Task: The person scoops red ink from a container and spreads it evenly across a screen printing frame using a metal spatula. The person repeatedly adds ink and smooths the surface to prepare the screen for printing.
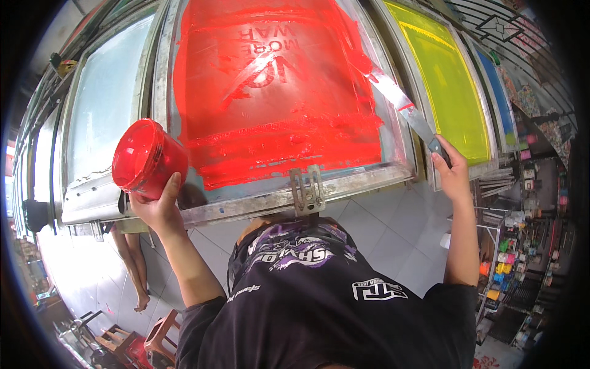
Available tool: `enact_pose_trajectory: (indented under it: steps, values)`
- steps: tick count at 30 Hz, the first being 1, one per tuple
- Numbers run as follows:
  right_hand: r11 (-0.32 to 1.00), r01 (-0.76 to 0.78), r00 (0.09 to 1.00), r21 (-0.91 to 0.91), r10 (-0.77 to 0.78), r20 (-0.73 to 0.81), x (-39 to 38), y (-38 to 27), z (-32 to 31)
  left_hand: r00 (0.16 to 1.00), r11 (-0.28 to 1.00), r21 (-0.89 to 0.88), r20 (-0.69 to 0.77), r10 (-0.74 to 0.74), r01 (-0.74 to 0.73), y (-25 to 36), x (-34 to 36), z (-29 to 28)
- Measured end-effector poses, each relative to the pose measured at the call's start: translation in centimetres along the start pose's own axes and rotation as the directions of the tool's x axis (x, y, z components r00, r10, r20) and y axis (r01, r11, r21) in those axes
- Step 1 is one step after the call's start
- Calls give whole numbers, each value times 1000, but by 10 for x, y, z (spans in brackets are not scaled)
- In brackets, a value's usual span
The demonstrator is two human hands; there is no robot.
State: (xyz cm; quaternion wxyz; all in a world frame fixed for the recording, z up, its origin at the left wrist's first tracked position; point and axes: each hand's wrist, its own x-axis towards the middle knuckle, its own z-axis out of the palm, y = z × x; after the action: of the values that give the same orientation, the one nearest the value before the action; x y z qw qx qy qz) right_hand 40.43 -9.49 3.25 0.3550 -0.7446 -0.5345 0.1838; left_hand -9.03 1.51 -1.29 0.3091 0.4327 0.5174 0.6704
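Note:
My left hand (157, 206) grips a round tub of red ink (157, 161) from below, its open mouth tilted to the left. In my right hand (453, 170) is an ink spatula (424, 126), held by its dark handle. Red ink coats the far end of its blade, which reaches over the right edge of a screen printing frame (362, 177). Red ink (246, 111) covers most of that frame's mesh, thicker along the near side, with lettering showing through. A slotted metal bracket (307, 190) sits at the middle of its near rail.
On the left stands a frame with pale mesh (110, 92). To the right are a yellow-coated frame (447, 86) and a blue one (496, 92). Shelves (522, 246) of small containers line the right side. Another person's legs (132, 264) and a stool (163, 338) show at lower left.

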Motion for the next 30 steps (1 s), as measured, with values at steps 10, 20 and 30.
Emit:
enact_pose_trajectory:
  steps: [10,20,30]
  values:
    - [832,43,995,-554,13,97,29,-11,-99,999,996,76,10,47,-48,-2,-25,11]
    - [624,204,972,-754,-35,233,56,-24,-119,998,998,38,-9,60,-60,-5,-40,16]
    - [623,195,972,-757,-20,234,64,-34,-114,998,998,49,-31,50,-49,-11,-46,9]
